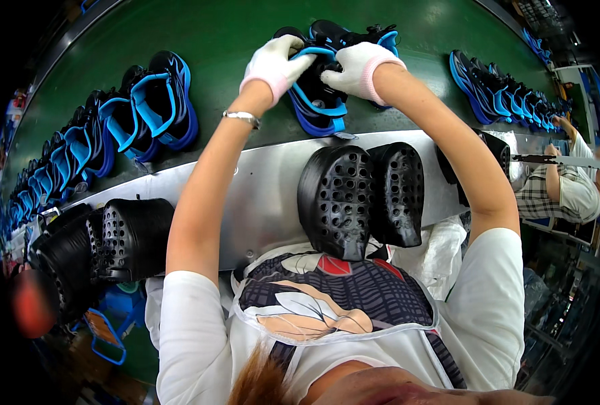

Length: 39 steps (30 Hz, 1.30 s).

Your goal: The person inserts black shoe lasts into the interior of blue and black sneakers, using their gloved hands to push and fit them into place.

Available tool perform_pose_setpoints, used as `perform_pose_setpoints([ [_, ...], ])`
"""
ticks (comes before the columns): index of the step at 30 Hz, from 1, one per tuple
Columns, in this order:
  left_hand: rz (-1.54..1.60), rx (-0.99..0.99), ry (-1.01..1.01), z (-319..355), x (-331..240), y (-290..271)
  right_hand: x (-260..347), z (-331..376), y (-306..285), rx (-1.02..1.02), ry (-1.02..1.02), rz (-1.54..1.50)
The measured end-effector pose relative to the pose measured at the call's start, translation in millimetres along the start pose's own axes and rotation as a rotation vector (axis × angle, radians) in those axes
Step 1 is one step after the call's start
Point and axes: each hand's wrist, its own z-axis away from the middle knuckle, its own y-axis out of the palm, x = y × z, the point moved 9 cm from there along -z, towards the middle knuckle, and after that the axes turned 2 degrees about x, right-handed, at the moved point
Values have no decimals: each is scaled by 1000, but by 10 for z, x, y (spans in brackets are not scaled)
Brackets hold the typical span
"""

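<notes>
A black and blue sneaker point(317, 120) sits on the green work surface in front of me, its light-blue-lined opening toward me. My left hand point(273, 66), in a white glove with a pink cuff, grips the left side of the opening. On the other side, my right hand point(362, 69), gloved the same way, has its fingers curled at the sneaker's upper and its thumb at the opening. Both hands partly cover the shoe, so the exact finger contact is hidden. A matching sneaker point(328, 31) lies just beyond, partly behind my right hand.
Rows of similar sneakers line the green surface point(232, 27) at left point(159, 101) and right point(479, 88). Black perforated, rounded blocks point(344, 196) stand on the metal ledge point(266, 196) near my body, with more at left point(134, 236). Another person point(573, 182) works at far right.
</notes>
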Motion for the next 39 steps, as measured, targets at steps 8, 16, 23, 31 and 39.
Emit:
perform_pose_setpoints([
  [8,-249,-15,125,782,-377,-110,396,-227,392,5,-65,129],
  [16,-256,177,299,980,-576,100,358,-652,363,-52,-19,-23],
  [23,-222,768,-10,696,-210,742,519,-690,415,-20,-48,155],
  [31,-374,661,-34,637,-80,865,535,-669,367,-79,-38,77],
  [39,-369,637,-54,664,49,828,734,-379,266,9,-85,341],
])
